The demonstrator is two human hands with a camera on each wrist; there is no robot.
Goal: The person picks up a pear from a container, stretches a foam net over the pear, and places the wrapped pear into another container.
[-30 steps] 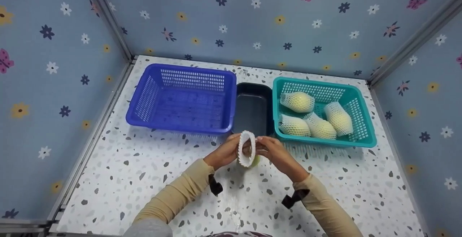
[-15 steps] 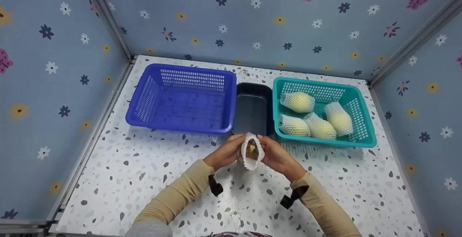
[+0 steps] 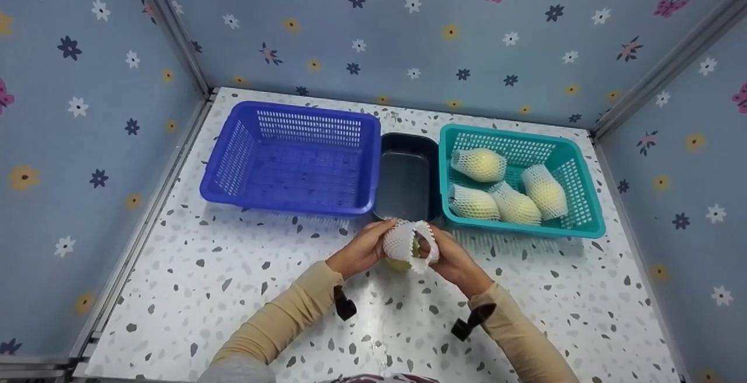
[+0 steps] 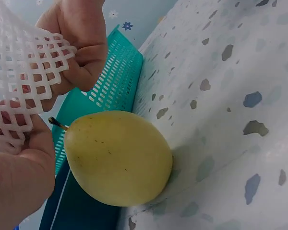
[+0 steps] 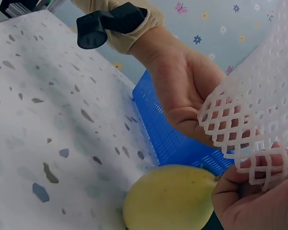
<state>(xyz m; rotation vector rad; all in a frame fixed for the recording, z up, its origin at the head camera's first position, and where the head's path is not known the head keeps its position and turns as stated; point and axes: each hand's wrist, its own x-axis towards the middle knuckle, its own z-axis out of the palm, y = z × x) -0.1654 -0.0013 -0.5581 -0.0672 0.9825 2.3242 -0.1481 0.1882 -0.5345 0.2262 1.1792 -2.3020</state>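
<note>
A white foam net sleeve (image 3: 401, 242) is stretched between both hands near the front of the dark tray. My left hand (image 3: 362, 249) pinches its left side, while the fingers of my right hand (image 3: 455, 257) grip the edge of its mouth. Below the sleeve a yellow pear (image 4: 119, 158) stands on the table with its stem pointing up. In the left wrist view the pear is bare and apart from the net. The right wrist view has the net (image 5: 259, 115) spread open above the pear (image 5: 170, 199), some fingers hidden behind the mesh.
A blue-purple basket (image 3: 233, 203) stands at the left, with a dark tray (image 3: 407, 187) beside it. In the teal basket (image 3: 525, 229) at the right lie several pears (image 3: 485, 165) in foam nets. Patterned panels enclose the speckled table (image 3: 280, 313) on several sides.
The sleeve's mouth has swung to the right and its netted side now shows. My right hand has shifted slightly along its edge. The baskets have stayed in place.
</note>
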